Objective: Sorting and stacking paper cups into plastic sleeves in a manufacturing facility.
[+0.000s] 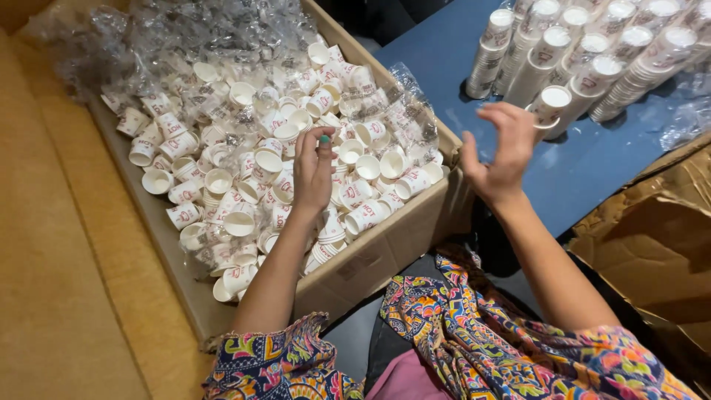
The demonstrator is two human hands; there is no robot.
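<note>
Your left hand [312,172] hovered over the loose paper cups [244,178] heaped in the cardboard box [385,244], fingers together, gripping nothing visible. Your right hand [500,152] was raised above the box's edge, fingers curled and apart, empty. Stacked cup columns [578,55] lay on the blue bench [585,170]; crumpled plastic wrap [148,33] lay at the box's far end.

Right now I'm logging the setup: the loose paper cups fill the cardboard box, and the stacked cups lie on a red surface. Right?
Not quite. The head view shows the stacked cups lying on a blue surface, not a red one. The rest holds: loose paper cups fill the cardboard box.
</note>
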